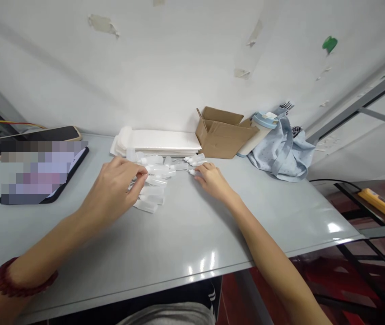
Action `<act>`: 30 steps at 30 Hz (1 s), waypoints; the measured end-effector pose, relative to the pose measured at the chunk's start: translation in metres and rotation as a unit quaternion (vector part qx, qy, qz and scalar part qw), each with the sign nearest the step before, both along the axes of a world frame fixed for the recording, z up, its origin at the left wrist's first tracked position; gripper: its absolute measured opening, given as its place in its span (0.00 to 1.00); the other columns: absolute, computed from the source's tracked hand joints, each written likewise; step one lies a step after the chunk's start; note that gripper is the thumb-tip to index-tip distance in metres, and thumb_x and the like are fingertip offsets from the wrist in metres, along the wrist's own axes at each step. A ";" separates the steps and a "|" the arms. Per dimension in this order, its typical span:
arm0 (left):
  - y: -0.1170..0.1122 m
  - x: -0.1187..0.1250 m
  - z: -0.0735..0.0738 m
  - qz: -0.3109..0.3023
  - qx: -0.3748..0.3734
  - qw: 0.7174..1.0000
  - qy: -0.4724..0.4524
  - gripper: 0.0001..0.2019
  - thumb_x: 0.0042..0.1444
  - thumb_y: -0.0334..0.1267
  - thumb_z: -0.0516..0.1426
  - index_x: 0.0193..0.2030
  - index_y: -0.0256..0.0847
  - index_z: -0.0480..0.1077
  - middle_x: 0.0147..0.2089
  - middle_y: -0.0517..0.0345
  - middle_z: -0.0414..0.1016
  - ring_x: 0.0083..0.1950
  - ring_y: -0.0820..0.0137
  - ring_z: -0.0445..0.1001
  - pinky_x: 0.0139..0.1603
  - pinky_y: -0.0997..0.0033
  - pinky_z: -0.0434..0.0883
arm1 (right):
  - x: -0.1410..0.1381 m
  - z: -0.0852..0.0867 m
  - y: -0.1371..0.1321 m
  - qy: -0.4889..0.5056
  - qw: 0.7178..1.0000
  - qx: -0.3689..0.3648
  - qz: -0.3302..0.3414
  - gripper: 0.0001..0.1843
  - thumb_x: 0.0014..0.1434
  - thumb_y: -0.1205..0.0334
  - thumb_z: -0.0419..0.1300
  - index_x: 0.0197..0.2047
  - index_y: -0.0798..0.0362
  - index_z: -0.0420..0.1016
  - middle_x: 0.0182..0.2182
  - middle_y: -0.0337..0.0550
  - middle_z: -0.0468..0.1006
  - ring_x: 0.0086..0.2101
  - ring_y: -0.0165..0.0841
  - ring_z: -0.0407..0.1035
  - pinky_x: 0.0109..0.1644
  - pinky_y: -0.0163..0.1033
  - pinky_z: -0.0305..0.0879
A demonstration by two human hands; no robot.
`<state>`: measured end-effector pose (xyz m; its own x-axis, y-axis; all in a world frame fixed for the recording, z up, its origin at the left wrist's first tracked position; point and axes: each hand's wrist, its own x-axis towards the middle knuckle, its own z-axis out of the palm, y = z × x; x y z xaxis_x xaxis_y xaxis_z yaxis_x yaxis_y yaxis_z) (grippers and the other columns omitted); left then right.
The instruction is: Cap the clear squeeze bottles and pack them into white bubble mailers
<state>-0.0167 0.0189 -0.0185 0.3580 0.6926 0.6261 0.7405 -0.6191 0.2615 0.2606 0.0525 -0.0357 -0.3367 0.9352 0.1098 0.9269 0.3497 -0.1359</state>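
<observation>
Several small translucent plastic squeeze bottles (pixel 154 190) with narrow tips lie in a loose pile on the grey table (pixel 192 230). My left hand (pixel 119 183) reaches over the left side of the pile. Its thumb and forefinger are pinched together at the end of one bottle, and what lies between them is hidden. At the pile's right edge, my right hand (pixel 212 180) has its fingers curled over a small dropper bottle (pixel 193 172), whose white tip shows beyond the fingertips. The rest of that bottle is covered by the hand.
Flat white boxes or sleeves (pixel 165 140) are stacked behind the bottles. Beside them stand an open cardboard box (pixel 224 137), a tilted tumbler (pixel 256 133) and a light blue cloth bag (pixel 282 153). Two phones, one a large lit phone (pixel 57 180), lie at left.
</observation>
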 end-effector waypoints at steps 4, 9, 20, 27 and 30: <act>0.000 -0.001 0.002 -0.005 0.005 1.000 -0.001 0.08 0.62 0.36 0.51 0.35 0.43 0.69 0.33 0.55 0.77 0.39 0.59 0.72 0.37 0.58 0.67 | -0.001 0.001 -0.001 0.000 1.000 -0.007 0.000 0.12 0.64 0.69 0.57 0.51 0.59 0.72 0.48 0.58 0.75 0.49 0.46 0.67 0.51 0.50 0.65; -0.002 -0.002 0.004 -0.004 -0.008 1.000 0.022 0.08 0.63 0.34 0.51 0.36 0.40 0.70 0.34 0.53 0.78 0.41 0.60 0.71 0.38 0.59 0.67 | 0.001 -0.001 -0.001 0.008 1.000 0.000 0.008 0.11 0.64 0.69 0.56 0.50 0.55 0.72 0.47 0.55 0.75 0.49 0.44 0.68 0.51 0.49 0.65; -0.005 0.001 0.005 -0.005 -0.009 0.999 0.032 0.09 0.63 0.33 0.49 0.35 0.39 0.69 0.33 0.53 0.77 0.40 0.62 0.70 0.41 0.61 0.66 | -0.004 0.006 -0.005 0.137 0.989 0.032 0.037 0.09 0.61 0.69 0.60 0.46 0.55 0.73 0.43 0.52 0.78 0.45 0.41 0.71 0.50 0.46 0.65; -0.012 0.010 0.005 -0.001 -0.102 0.993 -0.057 0.13 0.63 0.44 0.51 0.47 0.40 0.71 0.37 0.54 0.77 0.42 0.62 0.73 0.35 0.68 0.68 | -0.022 0.026 -0.030 0.373 0.918 0.061 0.123 0.07 0.62 0.62 0.60 0.44 0.52 0.75 0.36 0.41 0.78 0.38 0.33 0.71 0.43 0.38 0.67; -0.014 0.012 0.006 -0.008 -0.156 0.984 -0.084 0.16 0.62 0.48 0.52 0.49 0.41 0.71 0.37 0.55 0.76 0.44 0.61 0.73 0.31 0.70 0.67 | -0.028 0.030 -0.037 0.387 0.909 0.025 0.154 0.08 0.62 0.63 0.61 0.45 0.51 0.76 0.37 0.41 0.78 0.38 0.32 0.70 0.44 0.39 0.67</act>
